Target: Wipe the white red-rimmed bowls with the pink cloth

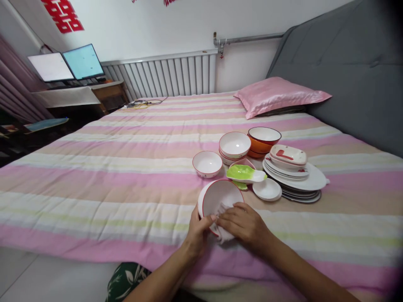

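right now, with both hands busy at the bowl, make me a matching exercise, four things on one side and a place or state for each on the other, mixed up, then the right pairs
Things
1. left hand
2. pink pillow
3. right hand
4. orange bowls

Places and states
A. pressing a cloth
B. stacked, the top one white inside with a dark rim
C. holding the tilted bowl at its left side
D. nearest the grey headboard

Right pairs: 1-C, 2-D, 3-A, 4-B
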